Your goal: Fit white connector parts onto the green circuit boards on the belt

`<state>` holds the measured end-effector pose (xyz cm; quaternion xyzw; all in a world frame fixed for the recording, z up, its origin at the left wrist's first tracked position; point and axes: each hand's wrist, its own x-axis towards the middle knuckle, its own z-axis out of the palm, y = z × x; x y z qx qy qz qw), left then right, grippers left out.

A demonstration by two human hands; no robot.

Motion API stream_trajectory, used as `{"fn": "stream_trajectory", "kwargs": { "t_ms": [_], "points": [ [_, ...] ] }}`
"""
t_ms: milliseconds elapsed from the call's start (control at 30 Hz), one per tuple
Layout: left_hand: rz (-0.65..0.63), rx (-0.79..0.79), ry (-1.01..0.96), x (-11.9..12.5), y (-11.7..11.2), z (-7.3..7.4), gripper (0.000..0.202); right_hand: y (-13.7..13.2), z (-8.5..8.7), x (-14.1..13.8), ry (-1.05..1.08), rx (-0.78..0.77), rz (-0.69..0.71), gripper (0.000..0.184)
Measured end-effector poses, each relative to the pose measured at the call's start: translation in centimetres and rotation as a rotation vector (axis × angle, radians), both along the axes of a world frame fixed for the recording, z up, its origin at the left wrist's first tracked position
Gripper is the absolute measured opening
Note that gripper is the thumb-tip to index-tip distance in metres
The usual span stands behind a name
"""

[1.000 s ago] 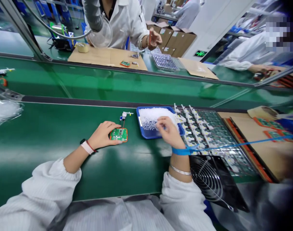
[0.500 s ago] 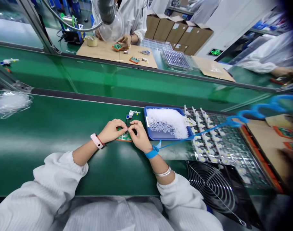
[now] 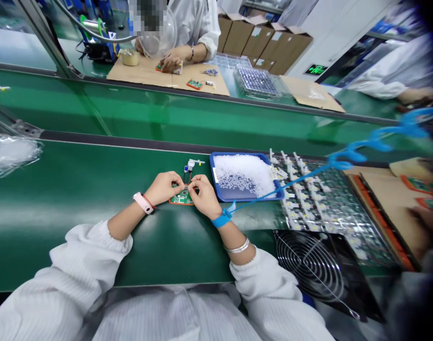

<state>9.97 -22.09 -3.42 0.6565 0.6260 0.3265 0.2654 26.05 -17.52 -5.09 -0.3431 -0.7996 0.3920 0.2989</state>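
A green circuit board (image 3: 182, 199) with an orange edge lies on the green bench between my hands. My left hand (image 3: 165, 188) is closed, thumb and index finger pinched at the board's upper edge. From the other side my right hand (image 3: 205, 198) pinches close by, fingertips nearly meeting the left ones. What the fingertips hold is too small to make out. Just beyond them sits a small motor unit (image 3: 191, 165) with a white arm and a blue part. Thin dark and red wires run from it down to the fingertips.
Right of my hands stands a blue tray (image 3: 234, 194) of small white pieces. Past it are rows of white-armed motor units (image 3: 309, 199) and a black fan (image 3: 309, 267). A coiled blue cord (image 3: 344, 158) runs to my right wrist. Across the divider a co-worker's hand (image 3: 172, 59) handles boards.
Both hands stay at the board's upper edge, with small finger shifts that show more of the board. The view has shifted slightly. The co-worker's hand across has lowered its board to the cardboard.
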Motion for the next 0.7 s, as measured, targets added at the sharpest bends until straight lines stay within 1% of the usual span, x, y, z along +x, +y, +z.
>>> {"fn": "stream_trajectory", "kwargs": {
  "t_ms": [33,100,167,233,267,333,367,433,500,567,700],
  "points": [
    [-0.004,0.027,-0.002,-0.1,-0.1,0.1,0.006,-0.1,0.4,0.1,0.008,0.015,-0.008,0.012],
    [-0.024,0.088,-0.004,-0.1,-0.5,0.1,0.016,0.2,1.5,0.9,0.035,0.086,-0.046,0.011],
    [-0.055,0.123,0.012,-0.2,-0.7,-0.1,0.023,1.3,2.5,3.1,0.045,0.19,-0.145,0.01],
    [-0.075,0.134,0.047,-0.2,-0.8,-0.2,0.023,3.2,3.0,6.4,-0.005,0.273,-0.326,0.011],
    [-0.086,0.135,0.067,-0.1,-0.8,-0.3,0.023,4.3,2.9,8.4,-0.062,0.294,-0.424,0.011],
    [-0.106,0.13,0.1,-0.1,-0.9,-0.3,0.023,6.4,2.3,12.1,-0.22,0.311,-0.583,0.012],
    [-0.111,0.126,0.112,-0.1,-0.9,-0.3,0.024,7.3,1.8,13.7,-0.299,0.297,-0.631,0.012],
    [-0.113,0.122,0.125,0.0,-0.9,-0.3,0.024,8.4,0.7,15.9,-0.42,0.254,-0.668,0.013],
    [-0.111,0.122,0.13,0.0,-1.0,-0.3,0.024,8.8,-0.1,16.7,-0.479,0.22,-0.658,0.014],
    [-0.117,0.121,0.135,-0.1,-1.0,-0.3,0.024,8.8,-0.4,16.6,-0.497,0.209,-0.642,0.014],
    [-0.128,0.124,0.146,0.0,-1.0,-0.3,0.024,8.5,-0.2,15.9,-0.521,0.193,-0.609,0.015]
  ]
}}
